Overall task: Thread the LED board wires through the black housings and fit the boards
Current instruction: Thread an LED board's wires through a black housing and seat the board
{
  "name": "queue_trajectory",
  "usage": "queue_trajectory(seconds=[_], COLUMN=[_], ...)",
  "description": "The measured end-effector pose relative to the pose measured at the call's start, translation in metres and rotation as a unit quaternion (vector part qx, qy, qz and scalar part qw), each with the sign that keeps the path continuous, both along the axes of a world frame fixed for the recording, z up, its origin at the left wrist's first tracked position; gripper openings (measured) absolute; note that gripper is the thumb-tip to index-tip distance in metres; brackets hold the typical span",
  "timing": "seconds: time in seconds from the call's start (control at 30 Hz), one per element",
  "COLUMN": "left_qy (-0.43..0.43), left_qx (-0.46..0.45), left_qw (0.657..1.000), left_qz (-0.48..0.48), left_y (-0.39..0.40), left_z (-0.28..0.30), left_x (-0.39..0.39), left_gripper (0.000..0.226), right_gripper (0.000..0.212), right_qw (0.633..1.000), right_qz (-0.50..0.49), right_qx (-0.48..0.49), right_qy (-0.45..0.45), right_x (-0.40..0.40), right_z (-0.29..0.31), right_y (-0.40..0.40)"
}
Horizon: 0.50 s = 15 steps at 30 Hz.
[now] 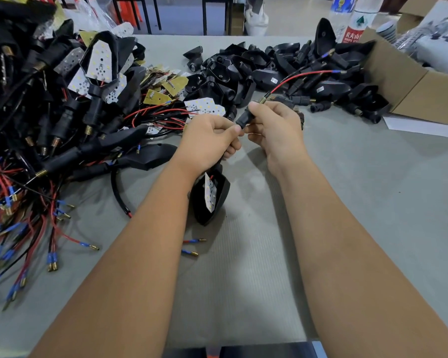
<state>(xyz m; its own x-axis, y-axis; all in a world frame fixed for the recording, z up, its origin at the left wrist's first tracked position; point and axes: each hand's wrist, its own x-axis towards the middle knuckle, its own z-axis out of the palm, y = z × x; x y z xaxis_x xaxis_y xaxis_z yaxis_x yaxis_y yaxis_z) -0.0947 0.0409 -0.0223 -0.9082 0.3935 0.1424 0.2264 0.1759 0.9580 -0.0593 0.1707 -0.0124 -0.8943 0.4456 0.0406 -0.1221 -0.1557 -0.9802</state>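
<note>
Head view: 2 bare hands meet above a grey table [347, 202]. The left hand [207, 143] curls round the stalk of a black housing [210, 197], whose LED board [210, 193] sits tilted inside, apparently not yet seated. The right hand [274, 125] pinches the stalk's black end [245, 118]. Finished units [62, 112] are heaped on the left; empty housings [282, 73] wait behind, so much remains. A cardboard box [411, 86] stands on the right.

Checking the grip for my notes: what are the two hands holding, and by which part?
Both hold one black housing by its stem: the left hand round the lower stem, the right hand pinching its upper end.
</note>
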Motion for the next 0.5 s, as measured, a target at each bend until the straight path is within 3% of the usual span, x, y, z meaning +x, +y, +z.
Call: queue_trajectory(seconds=[0.2, 0.37, 0.5], left_qy=[-0.032, -0.077, -0.042], left_qx=[0.015, 0.004, -0.012], left_qw=[0.999, 0.997, 0.999], left_qz=[0.017, -0.014, -0.024], left_y=[0.002, -0.005, -0.008], left_z=[0.006, 0.012, 0.009], left_x=[0.005, 0.005, 0.004], left_gripper=[0.026, 0.028, 0.026], right_gripper=[0.012, 0.009, 0.009], right_qw=[0.998, 0.987, 0.995], right_qz=[0.006, -0.049, -0.011], right_qx=[-0.062, -0.146, -0.091], right_qy=[0.017, 0.039, 0.024], right_x=[0.000, -0.001, -0.001], right_z=[0.000, 0.001, 0.000], right_y=[0.003, 0.009, 0.006])
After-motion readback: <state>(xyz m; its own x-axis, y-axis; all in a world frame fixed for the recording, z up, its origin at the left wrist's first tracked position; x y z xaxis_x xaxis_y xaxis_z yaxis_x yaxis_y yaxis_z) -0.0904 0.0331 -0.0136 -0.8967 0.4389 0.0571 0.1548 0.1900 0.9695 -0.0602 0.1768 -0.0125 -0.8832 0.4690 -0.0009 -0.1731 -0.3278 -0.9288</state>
